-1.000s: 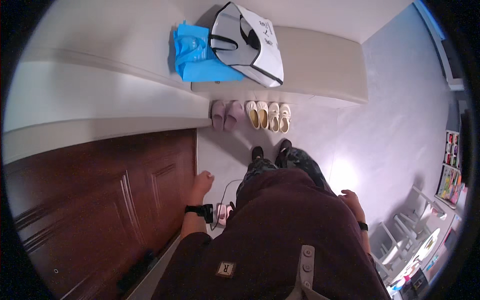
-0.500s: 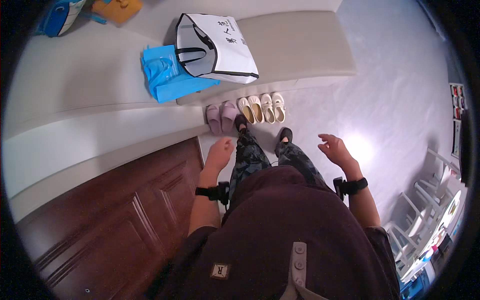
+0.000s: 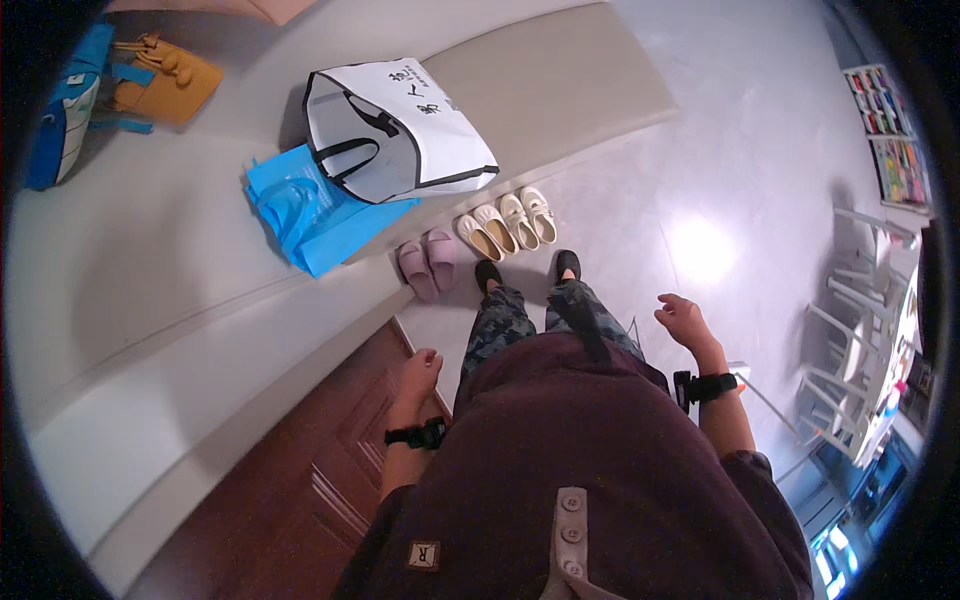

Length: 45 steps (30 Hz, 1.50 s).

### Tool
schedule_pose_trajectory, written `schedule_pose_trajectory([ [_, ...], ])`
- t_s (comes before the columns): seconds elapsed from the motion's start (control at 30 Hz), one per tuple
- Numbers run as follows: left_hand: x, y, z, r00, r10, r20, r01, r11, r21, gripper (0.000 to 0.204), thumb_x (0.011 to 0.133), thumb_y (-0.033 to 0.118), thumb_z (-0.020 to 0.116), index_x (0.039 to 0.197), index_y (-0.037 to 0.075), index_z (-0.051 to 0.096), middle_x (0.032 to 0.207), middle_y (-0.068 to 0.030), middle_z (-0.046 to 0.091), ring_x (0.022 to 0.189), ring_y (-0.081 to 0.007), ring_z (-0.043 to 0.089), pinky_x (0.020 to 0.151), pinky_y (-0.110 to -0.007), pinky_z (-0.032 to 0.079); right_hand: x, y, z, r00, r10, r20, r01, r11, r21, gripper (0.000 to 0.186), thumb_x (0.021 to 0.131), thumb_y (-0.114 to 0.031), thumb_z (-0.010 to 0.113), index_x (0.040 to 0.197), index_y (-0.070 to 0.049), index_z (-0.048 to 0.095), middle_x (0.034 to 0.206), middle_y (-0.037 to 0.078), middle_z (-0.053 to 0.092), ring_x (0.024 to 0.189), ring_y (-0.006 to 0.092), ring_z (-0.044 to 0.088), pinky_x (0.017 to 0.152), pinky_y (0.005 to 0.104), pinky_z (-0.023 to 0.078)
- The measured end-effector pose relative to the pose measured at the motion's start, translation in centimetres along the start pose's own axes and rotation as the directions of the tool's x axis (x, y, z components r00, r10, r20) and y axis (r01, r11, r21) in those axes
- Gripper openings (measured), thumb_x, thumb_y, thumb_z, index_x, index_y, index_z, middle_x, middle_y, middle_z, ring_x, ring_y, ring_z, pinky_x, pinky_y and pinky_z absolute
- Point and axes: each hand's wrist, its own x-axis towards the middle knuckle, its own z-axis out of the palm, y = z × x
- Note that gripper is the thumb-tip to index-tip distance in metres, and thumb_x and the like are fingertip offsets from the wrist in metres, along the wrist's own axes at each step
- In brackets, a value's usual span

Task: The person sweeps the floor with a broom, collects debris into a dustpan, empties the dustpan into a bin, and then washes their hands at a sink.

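My left hand (image 3: 420,374) hangs low beside the brown panelled door (image 3: 300,490), fingers curled together, with nothing seen in it. My right hand (image 3: 682,320) is held out over the pale floor, bent fingers a little apart from the thumb, and holds nothing. Each wrist wears a black strap with a small device. Between the hands are my camouflage trousers and black shoes (image 3: 488,273). Just ahead of the shoes stand mauve slides (image 3: 428,262) and two pairs of cream shoes (image 3: 507,226) in a row along the bench.
A padded beige bench (image 3: 555,75) carries a white tote bag (image 3: 440,130) with black handles. A blue bag (image 3: 335,225) lies beside it on a pale ledge, with a yellow pouch (image 3: 175,85) farther left. White chairs (image 3: 845,335) and a shelf of colourful items (image 3: 885,130) stand right.
The view has turned and shifted, so bench and bags sit farther left and more floor shows at right. My left hand has dropped lower; my feet have moved closer together.
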Motion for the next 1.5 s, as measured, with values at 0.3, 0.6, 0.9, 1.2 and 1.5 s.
schedule_pose_trajectory([
  [0.3, 5.1, -7.0, -4.9, 0.997, 0.019, -0.070, -0.019, 1.000, -0.002, 0.034, 0.078, 0.032, 0.053, 0.097, 0.004, 0.056, 0.091, -0.0159, 0.060, 0.086, -0.0312, 0.058, 0.076, -0.038, 0.045, -5.9, -4.1, 4.9, 0.992, 0.117, 0.045, -0.119, 0.991, 0.062, 0.038, 0.072, -0.023, 0.059, 0.101, 0.001, 0.057, 0.085, 0.019, 0.062, 0.078, 0.0273, 0.061, 0.070, 0.0342, 0.049],
  [0.6, 9.3, -1.1, -8.1, 0.975, 0.135, -0.177, -0.156, 0.982, -0.109, 0.032, 0.080, 0.031, 0.053, 0.092, 0.002, 0.056, 0.086, -0.0178, 0.060, 0.083, -0.0331, 0.057, 0.073, -0.040, 0.045, -3.4, -7.7, 4.5, 0.996, 0.089, 0.030, -0.090, 0.996, 0.012, 0.037, 0.072, -0.022, 0.059, 0.102, 0.000, 0.057, 0.085, 0.018, 0.063, 0.079, 0.0262, 0.062, 0.072, 0.0342, 0.049],
  [0.9, 12.9, 3.2, -18.1, 0.200, -0.484, -0.852, 0.219, 0.870, -0.442, 0.064, 0.068, 0.031, 0.068, 0.113, -0.005, 0.041, 0.125, -0.0266, 0.029, 0.103, -0.0404, 0.042, 0.083, -0.044, 0.039, 8.0, -18.2, -1.0, 0.927, -0.373, 0.043, 0.371, 0.928, 0.033, 0.041, 0.071, -0.016, 0.064, 0.107, 0.000, 0.053, 0.093, 0.020, 0.059, 0.077, 0.0281, 0.061, 0.068, 0.0347, 0.049],
  [1.2, 17.5, 0.8, -23.9, 0.559, -0.287, -0.778, 0.203, 0.957, -0.207, 0.029, 0.076, 0.015, 0.050, 0.098, -0.002, 0.057, 0.085, -0.0205, 0.059, 0.079, -0.0363, 0.057, 0.069, -0.042, 0.045, 18.8, -36.6, 5.9, 0.757, -0.650, -0.062, 0.643, 0.759, -0.103, 0.087, 0.065, -0.036, 0.070, 0.125, 0.009, 0.026, 0.116, 0.028, 0.042, 0.107, 0.0411, 0.042, 0.090, 0.0415, 0.037],
  [1.5, 18.8, -2.1, -33.0, 0.151, -0.293, -0.944, -0.123, 0.942, -0.312, 0.021, 0.078, 0.009, 0.046, 0.093, 0.001, 0.059, 0.084, -0.0166, 0.061, 0.077, -0.0334, 0.058, 0.070, -0.039, 0.046, 26.1, -39.5, 13.3, 0.903, -0.395, -0.167, 0.382, 0.918, -0.107, 0.078, 0.065, -0.002, 0.053, 0.132, 0.000, 0.015, 0.115, 0.030, 0.040, 0.108, 0.0425, 0.042, 0.089, 0.0370, 0.039],
])
